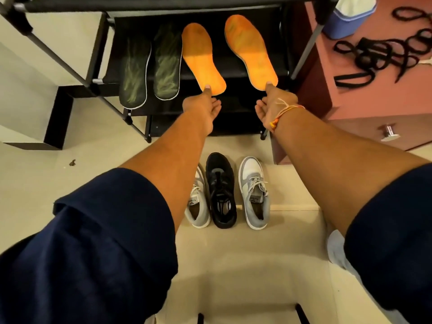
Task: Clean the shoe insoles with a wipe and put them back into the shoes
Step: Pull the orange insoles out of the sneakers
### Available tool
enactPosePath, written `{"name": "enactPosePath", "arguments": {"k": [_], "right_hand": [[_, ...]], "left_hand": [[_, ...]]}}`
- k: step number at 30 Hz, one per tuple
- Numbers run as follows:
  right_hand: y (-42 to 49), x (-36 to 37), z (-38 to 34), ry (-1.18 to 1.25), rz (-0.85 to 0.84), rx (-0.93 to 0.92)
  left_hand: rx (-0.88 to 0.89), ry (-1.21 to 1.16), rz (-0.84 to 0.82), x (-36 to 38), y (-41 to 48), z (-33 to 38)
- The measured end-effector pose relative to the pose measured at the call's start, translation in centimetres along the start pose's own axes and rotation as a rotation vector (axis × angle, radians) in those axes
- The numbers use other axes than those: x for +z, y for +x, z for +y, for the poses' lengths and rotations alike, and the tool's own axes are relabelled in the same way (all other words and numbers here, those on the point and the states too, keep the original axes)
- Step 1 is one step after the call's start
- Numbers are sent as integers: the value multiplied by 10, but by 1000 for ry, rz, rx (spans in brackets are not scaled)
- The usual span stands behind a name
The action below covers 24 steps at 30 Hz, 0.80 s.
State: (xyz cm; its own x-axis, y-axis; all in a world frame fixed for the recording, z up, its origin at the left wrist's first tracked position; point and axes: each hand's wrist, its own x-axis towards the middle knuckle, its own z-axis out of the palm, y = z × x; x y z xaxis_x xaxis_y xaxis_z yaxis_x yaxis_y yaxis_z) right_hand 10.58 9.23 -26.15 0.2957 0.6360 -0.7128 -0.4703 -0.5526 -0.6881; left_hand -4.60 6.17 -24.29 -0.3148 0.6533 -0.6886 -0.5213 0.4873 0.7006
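While both arms reach out over the shoe rack, each hand holds one orange insole by its heel end. The left hand has its grip pinched on the left orange insole, and the right hand has its grip pinched on the right orange insole. Both insoles point toe-first away over the dark shelf. Two dark insoles lie side by side on the shelf, just left of them. On the floor below stand two grey-and-white shoes with a black shoe between them. The orange pair looks smudged near the toes, so this seems to be the wiping stage rather than refitting. No wipe shows clearly. The next move probably calls for freeing one hand to fetch one.
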Motion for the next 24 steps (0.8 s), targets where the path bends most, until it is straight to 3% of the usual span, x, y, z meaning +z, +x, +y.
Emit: {"name": "enactPosePath", "arguments": {"k": [12, 18, 24], "right_hand": [[-13, -21, 10, 80, -126, -41], [-66, -87, 73, 116, -187, -8], [-119, -156, 164, 141, -114, 137]], "left_hand": [[-22, -62, -56, -3, -20, -19], [-33, -34, -53, -39, -80, -86], [-140, 3, 43, -97, -123, -171]]}}
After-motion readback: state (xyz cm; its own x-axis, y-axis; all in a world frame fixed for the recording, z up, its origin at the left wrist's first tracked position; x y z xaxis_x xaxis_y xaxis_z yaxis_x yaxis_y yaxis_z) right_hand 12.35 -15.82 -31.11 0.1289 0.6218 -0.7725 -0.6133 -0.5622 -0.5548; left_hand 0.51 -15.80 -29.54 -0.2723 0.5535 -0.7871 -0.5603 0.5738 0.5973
